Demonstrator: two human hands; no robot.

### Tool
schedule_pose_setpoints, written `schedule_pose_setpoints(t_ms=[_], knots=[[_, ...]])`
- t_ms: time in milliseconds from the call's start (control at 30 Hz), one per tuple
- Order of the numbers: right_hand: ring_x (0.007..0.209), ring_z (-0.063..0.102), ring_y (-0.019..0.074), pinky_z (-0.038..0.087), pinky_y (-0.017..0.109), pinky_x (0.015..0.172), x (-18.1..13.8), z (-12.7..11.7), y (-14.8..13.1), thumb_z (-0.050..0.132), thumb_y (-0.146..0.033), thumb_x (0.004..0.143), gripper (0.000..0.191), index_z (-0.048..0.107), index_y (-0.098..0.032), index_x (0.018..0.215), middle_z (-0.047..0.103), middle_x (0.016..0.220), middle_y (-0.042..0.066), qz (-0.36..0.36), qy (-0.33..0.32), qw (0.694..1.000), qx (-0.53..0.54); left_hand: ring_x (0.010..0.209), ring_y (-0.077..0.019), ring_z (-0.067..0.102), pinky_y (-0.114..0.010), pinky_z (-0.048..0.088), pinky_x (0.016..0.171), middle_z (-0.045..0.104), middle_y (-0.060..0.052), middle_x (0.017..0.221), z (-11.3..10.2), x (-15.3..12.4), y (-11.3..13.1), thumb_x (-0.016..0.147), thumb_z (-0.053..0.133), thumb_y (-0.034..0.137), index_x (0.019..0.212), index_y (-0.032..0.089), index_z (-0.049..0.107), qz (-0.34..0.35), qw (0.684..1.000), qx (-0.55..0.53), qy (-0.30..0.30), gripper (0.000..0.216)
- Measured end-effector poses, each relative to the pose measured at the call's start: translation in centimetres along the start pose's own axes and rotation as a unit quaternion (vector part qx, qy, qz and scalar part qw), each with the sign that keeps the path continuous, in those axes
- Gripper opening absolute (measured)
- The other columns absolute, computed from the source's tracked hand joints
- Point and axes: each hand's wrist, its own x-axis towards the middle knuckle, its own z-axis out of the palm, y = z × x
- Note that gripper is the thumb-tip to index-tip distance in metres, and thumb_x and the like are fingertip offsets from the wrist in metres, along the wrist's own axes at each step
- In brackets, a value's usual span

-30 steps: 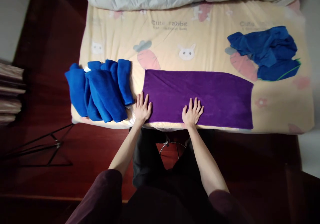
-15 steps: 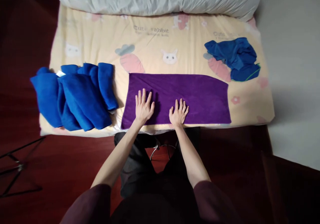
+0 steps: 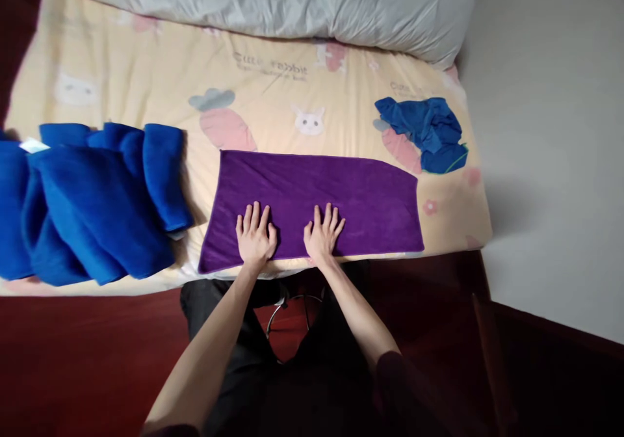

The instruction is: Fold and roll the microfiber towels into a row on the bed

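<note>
A purple towel point(image 3: 341, 193) lies spread flat along the near edge of a bed with a yellow cartoon sheet point(image 3: 273, 108). My left hand point(image 3: 254, 237) rests flat on the towel's near left part, fingers stretched out. My right hand point(image 3: 322, 234) lies flat beside it, a little to the right, fingers spread, close to the towel's near edge. Neither hand holds anything.
Several folded blue towels point(image 3: 92, 196) lie in a row at the bed's left. A crumpled blue cloth point(image 3: 429, 131) sits at the right. A grey duvet point(image 3: 292, 1) runs along the far side. Dark red floor lies below, grey floor to the right.
My left hand has slid from the towel's left edge onto the towel, toward the right hand. The view has swung right, so everything sits further left in frame.
</note>
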Motion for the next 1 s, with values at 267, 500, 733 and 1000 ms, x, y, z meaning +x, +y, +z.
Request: schedule_pose_setpoints(t_ms=[267,500,733,1000], knots=[[0.165,0.041,0.0199,0.018,0.042,0.143,7.4,3.9,-10.2,0.059,-0.019,0.106,0.042,0.071,-0.015,0.146,0.056,0.169,0.007,-0.408,-0.149,0.894,0.106,0.167,-0.0399,0.034,-0.058,0.016,0.141,0.054,-0.018,0.167,0.9,0.0,-1.8,0.097,0.052,0.046,0.161,0.011,0.057,-0.006,1.0,0.015,-0.019,0.073],[0.17,0.031,0.02,0.015,0.048,0.144,13.7,2.2,-6.3,0.048,-0.025,0.113,0.05,0.058,-0.018,0.162,0.041,0.178,0.007,-0.378,-0.119,0.913,0.095,0.167,-0.0337,0.037,-0.058,0.02,0.139,0.049,-0.014,0.173,0.4,0.3,-0.4,0.104,0.044,0.036,0.165,0.016,0.054,0.003,1.0,0.014,0.023,0.065],[0.172,0.025,0.0219,0.014,0.048,0.144,18.4,0.0,-2.8,0.046,-0.031,0.114,0.057,0.047,-0.017,0.17,0.03,0.183,0.008,-0.311,-0.082,0.946,0.037,0.168,-0.0336,0.035,-0.059,0.019,0.139,0.045,-0.012,0.175,0.1,0.3,-0.2,0.102,0.046,0.033,0.167,0.018,0.052,-0.009,1.0,0.004,0.011,0.067],[0.173,0.022,0.0282,0.014,0.059,0.142,14.4,-2.3,6.4,0.03,-0.039,0.116,0.06,0.049,-0.016,0.169,0.032,0.182,0.011,-0.153,-0.001,0.988,-0.032,0.166,-0.0329,0.038,-0.058,0.02,0.139,0.047,-0.013,0.173,0.4,0.4,-0.3,0.103,0.045,0.033,0.164,0.017,0.055,0.003,1.0,0.009,0.019,0.064]])
